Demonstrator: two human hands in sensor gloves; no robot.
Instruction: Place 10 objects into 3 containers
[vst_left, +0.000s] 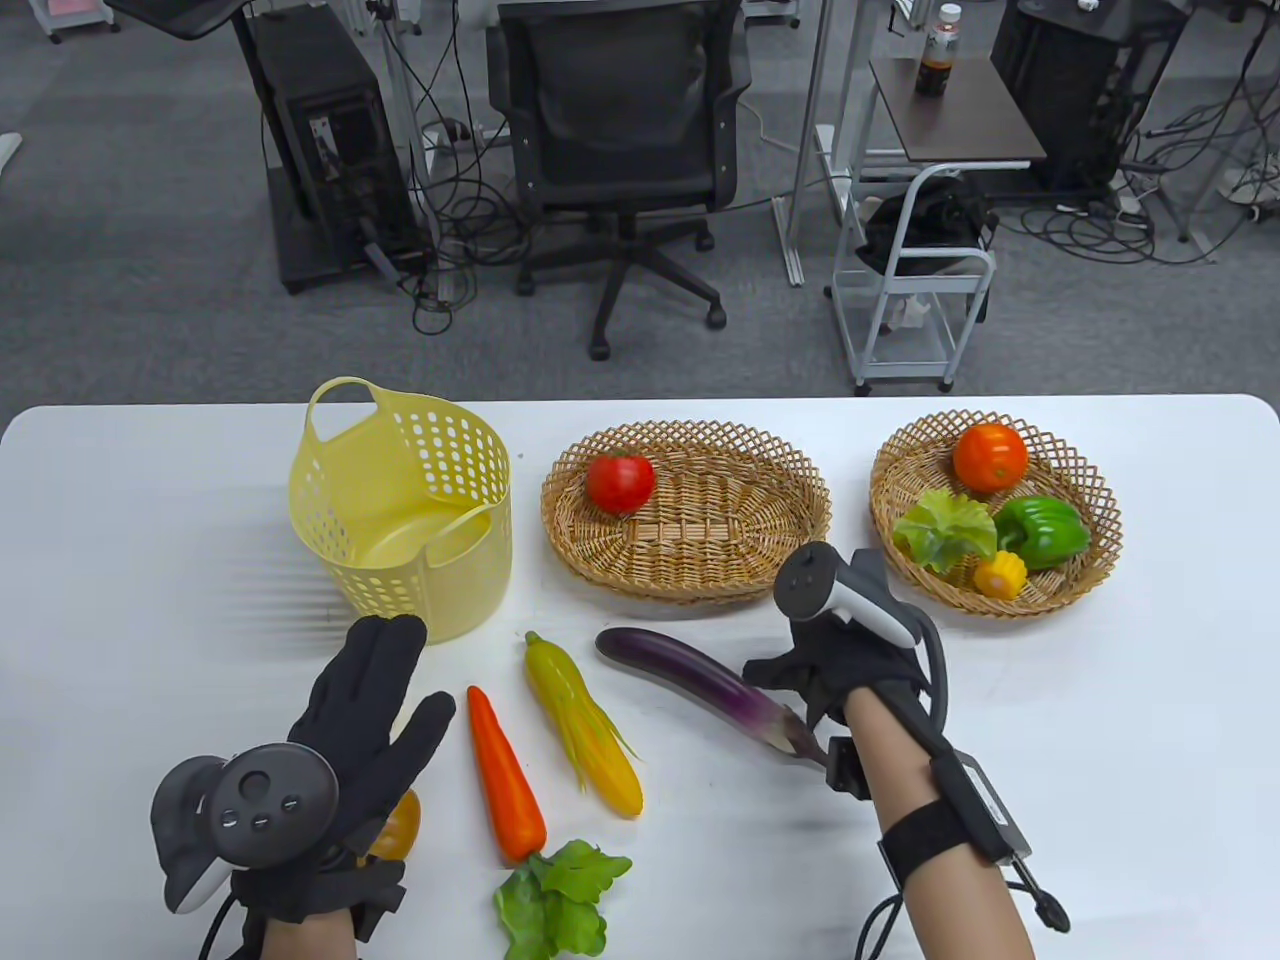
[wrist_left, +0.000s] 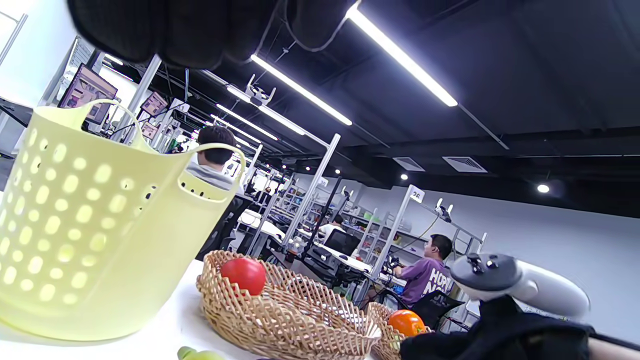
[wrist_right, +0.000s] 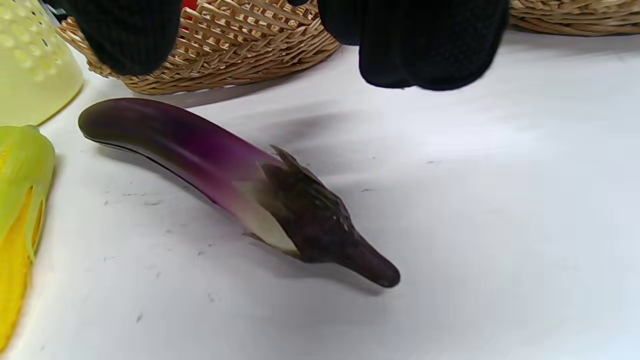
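A purple eggplant (vst_left: 700, 685) lies on the white table; in the right wrist view it (wrist_right: 210, 170) lies free, untouched. My right hand (vst_left: 800, 680) hovers over its stem end with fingers spread and holds nothing. My left hand (vst_left: 375, 700) is open and flat above the table's front left, over an orange object (vst_left: 398, 828). A carrot (vst_left: 505, 775), a corn cob (vst_left: 583, 722) and a lettuce leaf (vst_left: 555, 895) lie between the hands. The yellow plastic basket (vst_left: 400, 500) looks empty. The middle wicker basket (vst_left: 690, 510) holds a tomato (vst_left: 620, 482).
The right wicker basket (vst_left: 995, 510) holds an orange tomato (vst_left: 990, 457), lettuce (vst_left: 945, 530), a green pepper (vst_left: 1042, 532) and a small corn piece (vst_left: 1002, 575). An office chair and carts stand beyond the table's far edge.
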